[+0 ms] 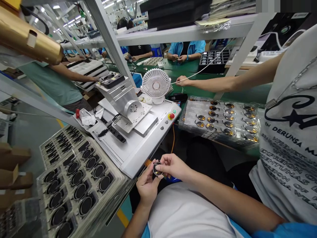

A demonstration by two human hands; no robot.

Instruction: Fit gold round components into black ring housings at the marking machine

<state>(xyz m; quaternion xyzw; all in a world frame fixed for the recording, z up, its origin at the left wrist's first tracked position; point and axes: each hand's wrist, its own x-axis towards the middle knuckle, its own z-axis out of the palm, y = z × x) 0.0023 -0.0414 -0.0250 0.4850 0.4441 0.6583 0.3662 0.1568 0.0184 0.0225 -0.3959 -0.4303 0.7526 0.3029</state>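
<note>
Close in front of my body, a small round black part with a silvery rim (pixel 156 169) is held between both hands. My left hand (pixel 148 185) grips it by the edge from the left, fingers and thumb closed round it. From the right, my right hand (pixel 172 168) has its thumb and fingers pinched at the part's face. An orange tab (pixel 148 162) shows just beside the left fingertips; whether it belongs to the part I cannot tell. The hands are below the front edge of a white machine (pixel 143 142) and touch nothing else visible.
Trays of round black parts (pixel 79 191) are stacked at the left. On the right lies a clear tray of small round parts (pixel 228 119). A white fan (pixel 156 85) and a red button (pixel 171 116) are on the machine. A co-worker's arm (pixel 213 83) reaches in from the right.
</note>
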